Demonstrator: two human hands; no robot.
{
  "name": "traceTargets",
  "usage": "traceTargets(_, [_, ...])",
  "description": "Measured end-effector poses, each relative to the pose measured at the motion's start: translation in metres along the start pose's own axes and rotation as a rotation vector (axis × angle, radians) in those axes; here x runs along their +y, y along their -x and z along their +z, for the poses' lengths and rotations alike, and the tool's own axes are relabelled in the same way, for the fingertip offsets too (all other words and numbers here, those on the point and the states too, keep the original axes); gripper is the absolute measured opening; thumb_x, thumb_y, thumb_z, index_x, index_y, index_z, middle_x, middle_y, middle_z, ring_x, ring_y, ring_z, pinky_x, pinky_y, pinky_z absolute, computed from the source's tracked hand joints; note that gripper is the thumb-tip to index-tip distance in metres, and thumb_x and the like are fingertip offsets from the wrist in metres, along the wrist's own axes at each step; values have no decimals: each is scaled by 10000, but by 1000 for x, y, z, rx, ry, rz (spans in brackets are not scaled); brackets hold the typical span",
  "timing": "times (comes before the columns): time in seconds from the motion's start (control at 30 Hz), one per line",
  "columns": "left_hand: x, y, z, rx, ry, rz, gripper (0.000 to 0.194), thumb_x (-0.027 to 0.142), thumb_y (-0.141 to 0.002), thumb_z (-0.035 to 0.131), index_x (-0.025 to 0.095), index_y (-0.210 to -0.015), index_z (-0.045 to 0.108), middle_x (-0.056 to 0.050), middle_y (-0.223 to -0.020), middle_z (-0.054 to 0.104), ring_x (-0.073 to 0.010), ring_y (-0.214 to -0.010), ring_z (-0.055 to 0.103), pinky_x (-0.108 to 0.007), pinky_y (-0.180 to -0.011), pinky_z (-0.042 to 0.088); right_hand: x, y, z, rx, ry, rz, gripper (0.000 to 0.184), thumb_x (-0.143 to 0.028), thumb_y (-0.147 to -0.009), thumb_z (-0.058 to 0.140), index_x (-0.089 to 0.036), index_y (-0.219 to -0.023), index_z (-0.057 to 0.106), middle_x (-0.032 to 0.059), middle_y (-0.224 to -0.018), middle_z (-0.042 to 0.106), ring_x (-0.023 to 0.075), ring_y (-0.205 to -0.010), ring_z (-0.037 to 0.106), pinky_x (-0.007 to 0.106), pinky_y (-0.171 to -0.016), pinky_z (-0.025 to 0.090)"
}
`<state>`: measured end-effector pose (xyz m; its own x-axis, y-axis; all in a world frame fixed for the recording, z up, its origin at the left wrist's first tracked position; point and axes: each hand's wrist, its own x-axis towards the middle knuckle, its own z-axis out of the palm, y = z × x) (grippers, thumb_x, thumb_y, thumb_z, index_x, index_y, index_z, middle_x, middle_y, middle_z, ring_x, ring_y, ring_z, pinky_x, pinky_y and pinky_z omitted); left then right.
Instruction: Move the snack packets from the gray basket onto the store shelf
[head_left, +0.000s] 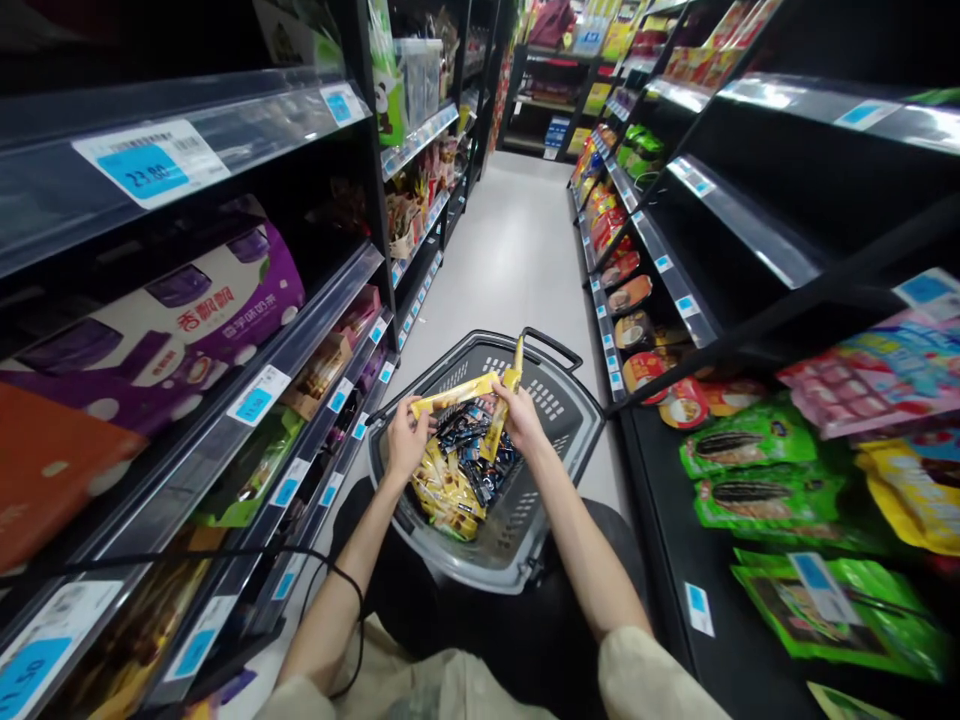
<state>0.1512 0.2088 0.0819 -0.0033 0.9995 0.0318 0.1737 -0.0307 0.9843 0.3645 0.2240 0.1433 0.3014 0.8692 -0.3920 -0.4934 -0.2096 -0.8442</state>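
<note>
Over a grey shopping basket [574, 440], both of my hands are closed on long yellow snack packets. My left hand [407, 438] grips the near-left end of one yellow packet [459, 396], which stretches across to the right hand. My right hand [523, 420] pinches that packet's other end together with a second yellow packet [496, 432], which stands more upright. Below them in the basket lie several loose yellow packets [448, 492] on the left and a heap of dark blue-black packets [480, 450] towards the middle.
Shelves flank the aisle floor [514, 215]. On the left sits a purple-and-white boxed drink pack [187, 310]. Green seed bags [750, 495] and pink candy bags [892, 370] fill the right side. A black cable [225, 552] crosses beside my left forearm.
</note>
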Motion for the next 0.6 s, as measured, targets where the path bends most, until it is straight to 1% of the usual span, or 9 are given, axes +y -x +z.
traceTargets(0.07, [-1,0,-1,-55,-98,10,307,446,-961,598,210,-1146,534,-63,-997,739,-192,-874,754,-293,-771,603,4,-2,2,18,44,-20,231,-150,-792,764,-160,-972,621,4,-852,706,96,-605,685,168,-502,549])
traceTargets(0.1, [-1,1,-2,-94,-157,29,300,438,-947,628,216,-1128,539,-51,-982,738,-194,-888,750,-300,-812,594,6,-3,2,32,61,-35,217,-152,-799,765,-160,-962,622,-4,-840,695,82,-586,665,157,-482,527])
traceTargets(0.17, [-1,2,-1,-209,-264,91,341,367,-938,651,218,-1222,536,-38,-984,731,-199,-946,740,-328,-926,566,8,-6,3,33,84,-38,196,-169,-816,766,-162,-948,621,-15,-819,677,65,-565,627,149,-461,499])
traceTargets(0.23, [0,3,0,-331,-346,170,456,262,-943,621,207,-1375,485,-67,-1109,713,-208,-1054,715,-352,-1023,526,9,-7,4,-5,87,-3,206,-201,-821,784,-165,-930,613,-23,-792,659,60,-552,589,155,-454,486])
traceTargets(0.27, [1,3,1,-378,-384,201,485,222,-952,586,198,-1420,463,-91,-1187,687,-211,-1086,702,-356,-1039,517,10,-8,4,-32,78,28,228,-223,-817,802,-166,-914,604,-30,-770,642,59,-544,568,159,-450,479])
traceTargets(0.33, [2,3,3,-444,-448,220,435,184,-982,493,173,-1416,472,-135,-1283,621,-203,-1040,703,-346,-993,537,10,-7,6,-82,37,98,293,-286,-806,838,-170,-892,583,-48,-723,595,55,-526,526,166,-449,467])
traceTargets(0.43, [5,1,3,-471,-492,187,295,153,-996,397,143,-1263,522,-156,-1250,586,-188,-911,702,-346,-920,554,9,-5,11,-120,-38,166,374,-422,-825,836,-180,-884,557,-64,-674,531,55,-519,490,170,-470,452])
traceTargets(0.53, [9,-1,1,-437,-475,169,210,147,-982,395,166,-1162,502,-147,-1187,627,-234,-1060,681,-382,-992,520,8,-2,17,-180,-75,183,376,-502,-885,759,-191,-897,547,-49,-690,551,73,-564,523,181,-528,475])
traceTargets(0.6, [12,-2,-1,-433,-414,139,155,255,-1024,409,192,-1146,481,-131,-1158,667,-256,-1119,673,-393,-993,513,8,1,22,-228,-90,175,329,-484,-918,710,-194,-914,555,-28,-736,596,96,-632,580,205,-599,520])
